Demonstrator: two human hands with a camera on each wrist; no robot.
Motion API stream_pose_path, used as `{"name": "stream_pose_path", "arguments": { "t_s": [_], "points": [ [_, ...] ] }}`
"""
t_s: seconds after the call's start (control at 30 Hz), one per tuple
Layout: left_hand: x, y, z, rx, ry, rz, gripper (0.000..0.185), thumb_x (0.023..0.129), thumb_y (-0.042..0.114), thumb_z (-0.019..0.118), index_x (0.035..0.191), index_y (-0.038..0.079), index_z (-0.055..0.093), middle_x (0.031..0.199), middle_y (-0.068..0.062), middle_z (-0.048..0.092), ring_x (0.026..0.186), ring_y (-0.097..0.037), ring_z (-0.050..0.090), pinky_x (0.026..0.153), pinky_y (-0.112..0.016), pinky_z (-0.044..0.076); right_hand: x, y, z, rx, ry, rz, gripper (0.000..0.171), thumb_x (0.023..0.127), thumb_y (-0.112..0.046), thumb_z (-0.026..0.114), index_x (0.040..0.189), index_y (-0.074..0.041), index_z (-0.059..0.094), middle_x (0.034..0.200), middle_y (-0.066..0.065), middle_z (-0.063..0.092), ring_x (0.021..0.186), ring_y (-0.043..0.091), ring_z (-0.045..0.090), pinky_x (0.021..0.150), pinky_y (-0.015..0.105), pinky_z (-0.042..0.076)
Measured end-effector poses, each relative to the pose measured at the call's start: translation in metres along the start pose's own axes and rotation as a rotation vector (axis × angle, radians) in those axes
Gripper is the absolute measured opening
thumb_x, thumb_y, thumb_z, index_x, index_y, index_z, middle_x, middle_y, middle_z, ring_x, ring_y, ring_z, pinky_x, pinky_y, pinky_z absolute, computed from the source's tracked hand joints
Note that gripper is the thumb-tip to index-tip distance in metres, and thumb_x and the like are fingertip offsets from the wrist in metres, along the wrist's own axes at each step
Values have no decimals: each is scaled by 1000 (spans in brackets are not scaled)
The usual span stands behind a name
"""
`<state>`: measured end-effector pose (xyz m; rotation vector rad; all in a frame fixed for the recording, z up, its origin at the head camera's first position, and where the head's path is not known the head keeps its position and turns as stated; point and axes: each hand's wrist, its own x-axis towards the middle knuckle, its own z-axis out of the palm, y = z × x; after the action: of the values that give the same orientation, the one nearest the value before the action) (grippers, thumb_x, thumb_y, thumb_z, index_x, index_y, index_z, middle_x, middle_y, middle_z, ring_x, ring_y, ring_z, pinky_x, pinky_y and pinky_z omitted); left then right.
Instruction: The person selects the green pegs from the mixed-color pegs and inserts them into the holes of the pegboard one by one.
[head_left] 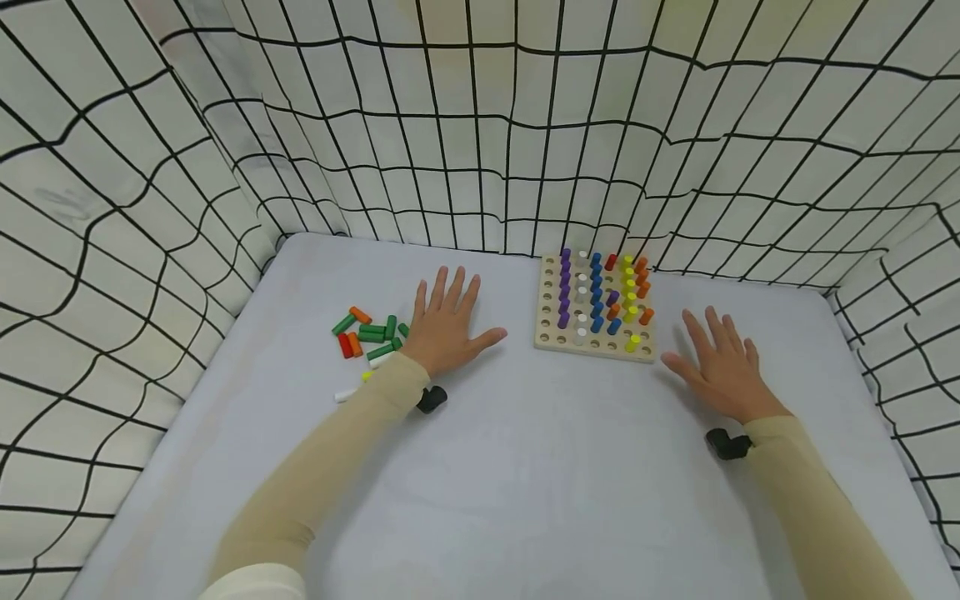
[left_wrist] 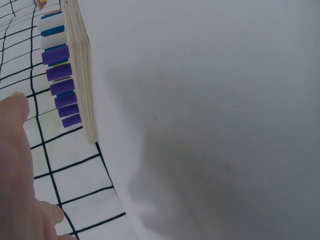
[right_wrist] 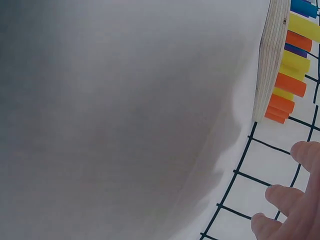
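Most holes of the pegboard (head_left: pixel 596 307) look filled with upright purple, white, blue, yellow and orange pegs, while its left column and near row stand bare. About a dozen loose pegs (head_left: pixel 367 333), mostly green, some orange, red and white, lie on the table to the left, so I judge the filling well along but unfinished. Left hand (head_left: pixel 448 327) lies flat and released beside that pile; right hand (head_left: pixel 722 367) rests spread, holding nothing, right of the board. Pale table (head_left: pixel 525 467); gridded cloth (head_left: pixel 480 125) walls it in.
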<state>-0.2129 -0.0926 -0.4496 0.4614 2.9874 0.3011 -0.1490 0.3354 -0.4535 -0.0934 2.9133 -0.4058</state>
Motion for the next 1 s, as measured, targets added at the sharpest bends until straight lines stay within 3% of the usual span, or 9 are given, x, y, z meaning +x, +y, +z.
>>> {"name": "stream_pose_path", "arguments": {
  "t_s": [0.47,0.77,1.0],
  "points": [
    [21,31,15,6,32,49,104,93,83,41,168,20,4,177,-7,-5,165,-30,-13,134,-59,-7,22,-11,2,-72,-67,-27,106,95,-81,39,167,-13,2,173,27,-6,158,55,-5,120,84,1],
    [32,52,21,10,-11,63,111,91,84,45,168,17,1,177,-9,-5,165,-33,-9,134,-60,-6,32,-17,0,-109,-96,-55,109,94,-82,41,167,-11,2,173,27,-4,158,55,-2,121,84,3],
    [47,69,32,20,-51,84,123,83,90,49,167,18,-5,177,-7,-8,165,-31,-12,135,-57,-6,42,-21,-1,-132,-137,-69,111,93,-83,40,167,-10,1,173,28,-1,157,57,2,120,84,5]
  ]
}}
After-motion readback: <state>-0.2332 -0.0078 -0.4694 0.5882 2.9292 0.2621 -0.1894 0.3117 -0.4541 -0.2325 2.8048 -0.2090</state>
